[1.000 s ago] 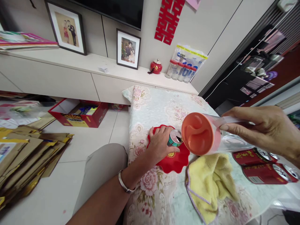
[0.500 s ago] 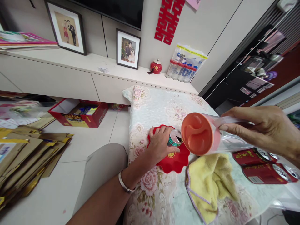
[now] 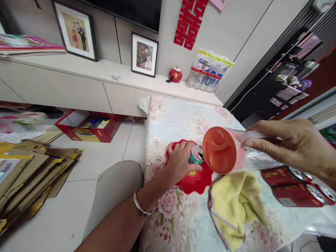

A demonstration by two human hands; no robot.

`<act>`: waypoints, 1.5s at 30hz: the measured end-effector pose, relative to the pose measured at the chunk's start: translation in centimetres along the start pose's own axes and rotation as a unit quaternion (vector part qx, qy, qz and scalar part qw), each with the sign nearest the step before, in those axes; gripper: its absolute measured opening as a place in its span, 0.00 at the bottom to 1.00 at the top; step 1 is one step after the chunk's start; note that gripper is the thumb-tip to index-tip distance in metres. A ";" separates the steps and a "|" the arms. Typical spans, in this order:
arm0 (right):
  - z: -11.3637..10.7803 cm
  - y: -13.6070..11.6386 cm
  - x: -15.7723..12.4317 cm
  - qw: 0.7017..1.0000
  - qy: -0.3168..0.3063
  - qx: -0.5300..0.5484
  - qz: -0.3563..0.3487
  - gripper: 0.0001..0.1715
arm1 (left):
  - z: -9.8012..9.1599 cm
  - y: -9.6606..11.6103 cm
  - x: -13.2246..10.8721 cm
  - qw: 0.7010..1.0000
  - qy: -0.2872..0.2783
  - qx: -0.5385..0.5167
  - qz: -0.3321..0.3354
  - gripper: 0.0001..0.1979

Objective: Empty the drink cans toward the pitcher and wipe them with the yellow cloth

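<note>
My left hand (image 3: 179,161) is wrapped round a small green can (image 3: 196,153) with an opened top. Under the can lies a red scalloped tray (image 3: 201,183) with a gold mark. My right hand (image 3: 294,145) grips the handle of a clear pitcher (image 3: 253,157) with an orange top (image 3: 220,150). It is tipped toward the left, its top close beside the can. I cannot make out any liquid flowing. Just below the pitcher rests a crumpled yellow cloth (image 3: 237,210) with a purple edge.
Several red cans (image 3: 296,194) lie on their sides at the right of the flowered tablecloth (image 3: 175,122). Framed photos (image 3: 144,54), a red jar (image 3: 175,74) and lidded glass jars (image 3: 202,81) stand on the cabinet. Flattened cardboard (image 3: 34,182) and a red box (image 3: 105,131) are on the floor.
The pitcher's top has shifted very slightly left. My left hand and the can stay in place, and the rest looks the same.
</note>
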State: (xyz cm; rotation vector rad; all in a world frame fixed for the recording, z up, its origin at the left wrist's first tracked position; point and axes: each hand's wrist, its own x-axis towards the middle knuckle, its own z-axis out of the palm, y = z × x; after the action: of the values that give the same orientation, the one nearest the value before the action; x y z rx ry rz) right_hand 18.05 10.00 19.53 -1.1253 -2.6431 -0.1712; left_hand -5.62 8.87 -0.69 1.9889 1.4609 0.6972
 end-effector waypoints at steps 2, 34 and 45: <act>0.2 0.3 -0.3 0.999 0.008 0.017 -0.035 0.27 | 0.1 -0.1 0.0 1.000 0.002 0.000 0.002 0.31; -0.5 -0.9 0.3 0.997 -0.008 -0.019 -0.071 0.26 | 0.5 -0.4 0.0 1.000 0.019 0.011 0.012 0.30; -0.4 -0.8 -0.1 0.997 -0.015 -0.030 -0.075 0.21 | 0.1 -0.1 -0.1 1.000 0.007 0.012 0.008 0.29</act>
State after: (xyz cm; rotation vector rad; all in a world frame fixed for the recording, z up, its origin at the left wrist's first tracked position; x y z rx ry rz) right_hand 17.58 9.26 19.89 -0.9524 -2.7671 -0.2649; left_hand -5.64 8.82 -0.79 2.0203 1.4695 0.7043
